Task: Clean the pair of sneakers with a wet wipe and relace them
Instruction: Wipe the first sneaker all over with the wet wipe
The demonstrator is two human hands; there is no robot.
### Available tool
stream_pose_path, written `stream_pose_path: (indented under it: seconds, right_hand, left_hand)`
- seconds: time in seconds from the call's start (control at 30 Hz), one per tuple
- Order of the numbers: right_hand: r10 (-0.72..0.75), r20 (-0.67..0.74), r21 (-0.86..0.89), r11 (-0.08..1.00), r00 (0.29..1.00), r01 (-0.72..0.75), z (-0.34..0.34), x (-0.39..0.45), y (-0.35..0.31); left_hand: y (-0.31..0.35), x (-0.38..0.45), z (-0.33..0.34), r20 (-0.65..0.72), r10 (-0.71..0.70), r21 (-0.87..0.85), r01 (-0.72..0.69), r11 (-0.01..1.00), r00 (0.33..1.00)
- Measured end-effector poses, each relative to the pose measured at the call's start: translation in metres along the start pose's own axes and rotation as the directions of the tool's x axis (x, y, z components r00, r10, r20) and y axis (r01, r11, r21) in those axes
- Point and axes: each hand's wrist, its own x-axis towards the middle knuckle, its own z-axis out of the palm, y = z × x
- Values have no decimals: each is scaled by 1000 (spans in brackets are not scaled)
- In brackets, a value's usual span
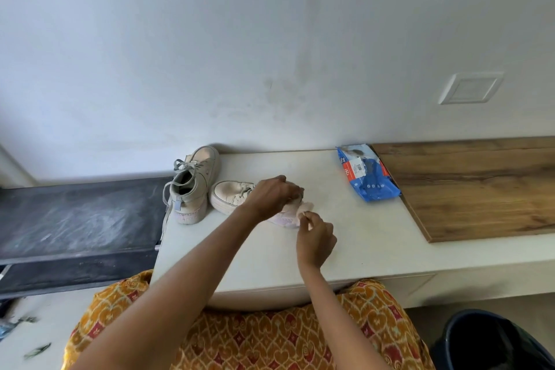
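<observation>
- Standing beside the seated person, I observed a white table (375, 237) set against a pale wall (270, 39), with a wood-grain surface (480, 183) adjoining it on the right.
- Two pale sneakers were on the table near its left rear corner. One sneaker (192, 186) stood upright at the table's left edge, heel towards the person, its grey laces (180, 165) loose and one end hanging over the edge.
- The second sneaker (231, 195) lay just beside the first, toe pointing left; its heel end was largely hidden under the left hand.
- The left hand (271, 194) rested on top of this second sneaker, fingers curled down over its upper part and gripping it.
- The right hand (315, 237) was held just in front of the shoe's heel, fingertips (303, 216) pinched together on a small whitish wet wipe (304, 209), which touched the heel area.
- A blue packet of wipes (366, 174) lay flat near the table's rear right, well apart from both shoes, partly overlapping the wood-grain edge.
- A dark, dusty bench (75, 219) stood to the left of the table.
- A dark blue bin (492, 339) was on the floor at lower right.
- The person's lap showed an orange patterned garment (255, 339).
</observation>
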Motion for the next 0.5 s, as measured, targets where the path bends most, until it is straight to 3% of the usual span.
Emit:
stream_pose_path:
  seconds: [0.13,0.27,0.37,0.5]
  right_hand:
    - [22,63,-86,996,998,-17,-8,31,9]
    - [24,38,42,999,999,-25,1,39,-15]
    - [85,-16,185,979,996,-81,7,31,-23]
    - [22,-16,100,995,1000,-20,5,21,-2]
  left_hand:
    - [-7,-11,1,-150,64,122,-46,992,987]
    - [-2,-9,12,-267,-58,38,71,997,962]
    - [7,1,18,-266,-123,-24,121,992,956]
    - [7,6,25,-255,-208,-94,190,977,944]
